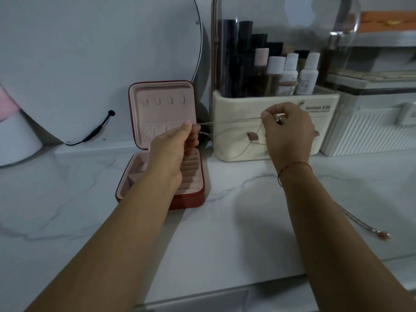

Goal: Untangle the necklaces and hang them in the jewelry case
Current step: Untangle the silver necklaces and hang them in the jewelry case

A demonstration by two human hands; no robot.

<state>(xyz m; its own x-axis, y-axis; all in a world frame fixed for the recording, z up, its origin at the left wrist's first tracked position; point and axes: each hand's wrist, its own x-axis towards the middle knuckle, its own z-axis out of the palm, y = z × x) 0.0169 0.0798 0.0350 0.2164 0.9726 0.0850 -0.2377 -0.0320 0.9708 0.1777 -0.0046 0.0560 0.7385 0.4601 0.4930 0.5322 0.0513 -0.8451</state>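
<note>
A thin necklace chain [236, 121] is pinched taut, lying left to right, between the left hand [177, 143] and right hand [288, 129]; the open jewelry case [162, 122] sits nearer the left hand.

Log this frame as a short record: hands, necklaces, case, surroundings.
left hand: pinches the chain in front of the case lid
right hand: pinches the same chain
chain: taut between the hands, loops hanging below
case: open, lid upright, hooks bare
second necklace: lies on the counter, right of the right arm
organizer: cream, behind the right hand, holds bottles
</note>
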